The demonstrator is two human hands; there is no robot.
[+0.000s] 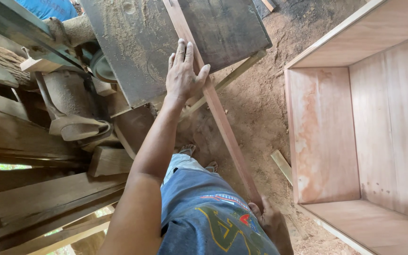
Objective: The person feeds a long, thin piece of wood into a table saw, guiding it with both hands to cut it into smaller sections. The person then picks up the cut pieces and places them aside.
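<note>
A long, narrow reddish wooden strip [223, 123] runs from the dusty metal saw table [133, 47] at the top down toward my waist. My left hand [183, 73] lies flat on the strip where it rests on the table, fingers spread and pressing it down. My right hand [270, 222] is at the bottom, closed around the strip's near end beside my blue shirt. The far end of the strip passes out of view at the top edge.
A large open plywood cabinet box [327, 137] lies on its side to the right. Rough timber planks [48, 198] and a dusty motor housing [67, 99] crowd the left. Sawdust covers the floor [256, 94], with a small offcut [282, 165] by the cabinet.
</note>
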